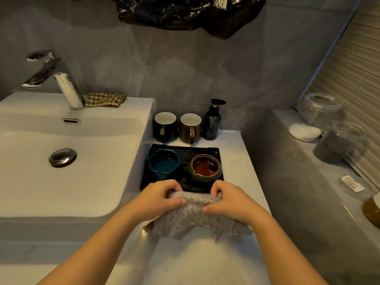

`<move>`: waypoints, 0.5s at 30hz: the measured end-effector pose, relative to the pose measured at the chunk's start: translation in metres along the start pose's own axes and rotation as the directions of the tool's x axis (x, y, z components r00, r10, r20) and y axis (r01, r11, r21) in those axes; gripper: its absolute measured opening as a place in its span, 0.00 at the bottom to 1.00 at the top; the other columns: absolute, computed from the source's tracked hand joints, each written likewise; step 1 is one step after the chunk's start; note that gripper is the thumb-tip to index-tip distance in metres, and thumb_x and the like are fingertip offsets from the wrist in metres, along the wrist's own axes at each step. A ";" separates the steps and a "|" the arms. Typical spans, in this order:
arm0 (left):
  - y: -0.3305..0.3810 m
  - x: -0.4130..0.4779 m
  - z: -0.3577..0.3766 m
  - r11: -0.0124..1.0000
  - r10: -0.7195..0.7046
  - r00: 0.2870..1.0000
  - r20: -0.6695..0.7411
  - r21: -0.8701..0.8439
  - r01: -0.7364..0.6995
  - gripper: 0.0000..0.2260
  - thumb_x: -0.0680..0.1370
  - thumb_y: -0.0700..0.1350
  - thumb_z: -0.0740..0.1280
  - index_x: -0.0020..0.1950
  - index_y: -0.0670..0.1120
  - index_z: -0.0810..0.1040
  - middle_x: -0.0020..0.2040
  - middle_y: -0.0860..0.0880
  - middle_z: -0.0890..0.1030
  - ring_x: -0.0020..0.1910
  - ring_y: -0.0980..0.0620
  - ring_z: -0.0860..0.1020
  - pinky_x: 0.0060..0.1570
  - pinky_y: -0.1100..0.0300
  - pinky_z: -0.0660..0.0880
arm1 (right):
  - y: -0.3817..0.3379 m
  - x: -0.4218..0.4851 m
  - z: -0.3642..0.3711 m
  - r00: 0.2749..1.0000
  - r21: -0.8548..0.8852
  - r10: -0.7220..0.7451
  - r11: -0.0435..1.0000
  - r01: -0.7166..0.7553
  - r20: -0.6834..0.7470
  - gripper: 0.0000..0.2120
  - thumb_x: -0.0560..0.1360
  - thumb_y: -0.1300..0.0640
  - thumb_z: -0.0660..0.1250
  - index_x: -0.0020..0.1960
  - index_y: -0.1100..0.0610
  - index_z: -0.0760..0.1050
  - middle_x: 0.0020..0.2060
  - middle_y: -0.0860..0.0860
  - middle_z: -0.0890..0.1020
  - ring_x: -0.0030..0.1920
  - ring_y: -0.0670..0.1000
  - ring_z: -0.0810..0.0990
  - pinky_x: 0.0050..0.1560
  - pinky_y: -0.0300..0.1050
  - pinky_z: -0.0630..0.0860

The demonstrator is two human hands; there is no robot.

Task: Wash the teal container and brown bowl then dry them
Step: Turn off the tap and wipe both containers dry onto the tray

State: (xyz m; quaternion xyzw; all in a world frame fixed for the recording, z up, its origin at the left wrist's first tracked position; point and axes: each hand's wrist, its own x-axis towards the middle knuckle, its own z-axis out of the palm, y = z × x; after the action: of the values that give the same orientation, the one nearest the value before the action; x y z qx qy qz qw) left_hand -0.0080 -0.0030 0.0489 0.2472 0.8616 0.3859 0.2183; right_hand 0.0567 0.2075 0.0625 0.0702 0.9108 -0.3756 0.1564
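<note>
The teal container stands on the left of a black tray, and the brown bowl stands on its right. Both sit upright on the counter right of the sink. Just in front of the tray, my left hand and my right hand each grip the top edge of a grey dotted cloth. The cloth hangs down from my fingers onto the white counter. Neither hand touches the container or the bowl.
A white sink with a chrome faucet and a drain plug lies to the left. A checked cloth lies behind the faucet. Two mugs and a dark pump bottle stand behind the tray. Clear jars line the right ledge.
</note>
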 end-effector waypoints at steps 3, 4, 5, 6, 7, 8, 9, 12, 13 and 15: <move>0.000 0.004 -0.003 0.984 -0.061 0.996 -0.072 0.163 0.072 0.09 0.71 0.57 0.70 0.47 0.57 0.75 0.47 0.54 0.79 0.46 0.56 0.77 0.43 0.61 0.73 | 0.000 0.003 -0.003 0.995 0.090 0.066 0.994 -0.059 -0.069 0.16 0.65 0.48 0.75 0.43 0.51 0.69 0.37 0.46 0.73 0.38 0.47 0.71 0.39 0.42 0.67; -0.001 0.005 0.000 0.935 -0.088 0.989 -0.117 0.332 0.122 0.12 0.72 0.57 0.69 0.53 0.58 0.74 0.51 0.54 0.78 0.50 0.54 0.76 0.45 0.59 0.73 | 0.000 0.005 0.002 0.985 -0.063 0.078 0.994 -0.088 -0.151 0.15 0.67 0.48 0.73 0.47 0.50 0.70 0.42 0.46 0.74 0.43 0.48 0.72 0.43 0.43 0.67; -0.004 0.006 0.005 0.849 -0.066 0.980 -0.185 0.505 0.152 0.16 0.74 0.56 0.67 0.60 0.57 0.71 0.57 0.53 0.75 0.55 0.52 0.74 0.48 0.58 0.72 | 0.001 0.006 0.010 0.962 -0.245 0.054 0.962 -0.122 -0.266 0.14 0.70 0.49 0.70 0.52 0.49 0.71 0.48 0.46 0.74 0.50 0.49 0.72 0.48 0.44 0.66; -0.007 0.006 0.012 0.763 -0.018 0.974 -0.225 0.626 0.159 0.19 0.75 0.54 0.65 0.65 0.56 0.68 0.62 0.52 0.72 0.59 0.49 0.72 0.51 0.56 0.71 | 0.001 0.005 0.019 0.929 -0.362 -0.014 0.923 -0.130 -0.369 0.13 0.72 0.50 0.67 0.56 0.48 0.71 0.53 0.46 0.73 0.55 0.49 0.71 0.53 0.44 0.65; -0.012 0.007 0.021 0.710 0.025 0.974 -0.226 0.690 0.142 0.20 0.76 0.52 0.64 0.68 0.55 0.68 0.65 0.51 0.70 0.62 0.46 0.70 0.53 0.55 0.70 | 0.001 0.006 0.028 0.910 -0.408 -0.083 0.908 -0.100 -0.406 0.12 0.75 0.51 0.64 0.58 0.47 0.71 0.56 0.46 0.73 0.58 0.50 0.70 0.56 0.44 0.64; -0.017 0.007 0.029 0.690 0.060 0.978 -0.198 0.716 0.103 0.19 0.77 0.50 0.62 0.67 0.54 0.69 0.65 0.51 0.70 0.62 0.46 0.69 0.52 0.54 0.69 | 0.001 0.007 0.038 0.916 -0.414 -0.127 0.909 -0.046 -0.380 0.12 0.76 0.52 0.61 0.60 0.47 0.72 0.58 0.46 0.73 0.60 0.50 0.69 0.57 0.43 0.64; -0.024 0.007 0.038 0.700 0.058 0.987 -0.151 0.711 0.068 0.17 0.77 0.48 0.61 0.66 0.54 0.70 0.64 0.51 0.70 0.61 0.46 0.70 0.52 0.55 0.69 | 0.003 0.009 0.048 0.938 -0.411 -0.152 0.912 0.012 -0.310 0.13 0.78 0.52 0.59 0.61 0.47 0.72 0.60 0.47 0.73 0.61 0.50 0.69 0.59 0.44 0.64; -0.040 0.000 0.050 0.712 0.044 0.997 -0.064 0.703 0.014 0.13 0.75 0.49 0.59 0.57 0.57 0.77 0.55 0.53 0.77 0.53 0.46 0.76 0.49 0.51 0.73 | 0.016 0.011 0.076 0.989 -0.414 -0.119 0.907 0.074 -0.085 0.17 0.80 0.52 0.55 0.68 0.45 0.68 0.67 0.46 0.69 0.67 0.51 0.64 0.66 0.46 0.61; -0.040 -0.003 0.049 0.728 0.019 0.997 -0.070 0.685 0.034 0.13 0.73 0.51 0.58 0.54 0.59 0.78 0.50 0.54 0.80 0.49 0.47 0.79 0.43 0.49 0.75 | 0.020 0.011 0.082 0.990 -0.419 -0.113 0.905 0.071 -0.078 0.18 0.80 0.52 0.54 0.69 0.43 0.67 0.69 0.45 0.67 0.69 0.50 0.62 0.67 0.47 0.59; -0.042 -0.005 0.049 0.727 0.002 0.992 -0.125 0.681 0.084 0.13 0.75 0.53 0.57 0.54 0.60 0.78 0.51 0.56 0.79 0.50 0.48 0.78 0.42 0.49 0.75 | 0.024 0.009 0.085 0.986 -0.417 -0.122 0.906 0.065 -0.110 0.18 0.80 0.52 0.54 0.69 0.42 0.66 0.70 0.43 0.65 0.70 0.49 0.60 0.68 0.46 0.58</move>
State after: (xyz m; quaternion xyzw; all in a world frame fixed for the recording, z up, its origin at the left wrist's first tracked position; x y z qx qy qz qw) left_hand 0.0133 -0.0030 -0.0122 0.2683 0.9595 0.0500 0.0694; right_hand 0.0735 0.1642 -0.0137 0.0168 0.9802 -0.1765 0.0882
